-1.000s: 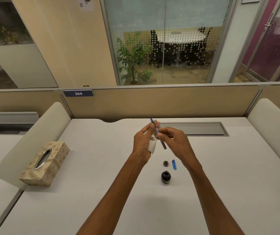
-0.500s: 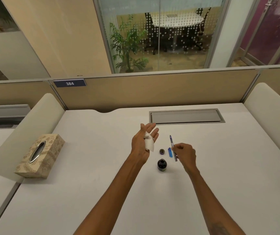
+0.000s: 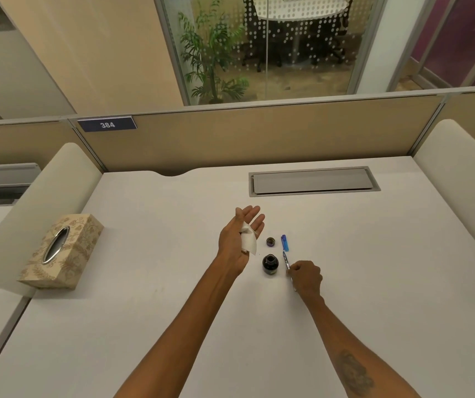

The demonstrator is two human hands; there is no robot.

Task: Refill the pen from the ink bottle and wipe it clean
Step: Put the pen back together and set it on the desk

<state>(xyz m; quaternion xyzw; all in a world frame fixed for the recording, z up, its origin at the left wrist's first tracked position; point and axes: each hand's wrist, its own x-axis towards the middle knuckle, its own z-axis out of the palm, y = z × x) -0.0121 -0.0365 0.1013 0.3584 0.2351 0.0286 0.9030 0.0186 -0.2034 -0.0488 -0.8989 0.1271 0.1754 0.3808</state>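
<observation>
Right hand (image 3: 305, 275) grips the pen (image 3: 286, 259) with curled fingers, low at the bench (image 3: 374, 254) just right of the open ink bottle (image 3: 270, 264), pen pointing away from the person; contact with the bench cannot be determined. Left hand (image 3: 240, 234) is raised palm-up with fingers straight, a folded white tissue (image 3: 249, 242) lying across the palm. Bottle cap (image 3: 270, 241) and blue pen cap (image 3: 285, 243) sit side by side just beyond the bottle; tissue box (image 3: 61, 251) stands at far left.
</observation>
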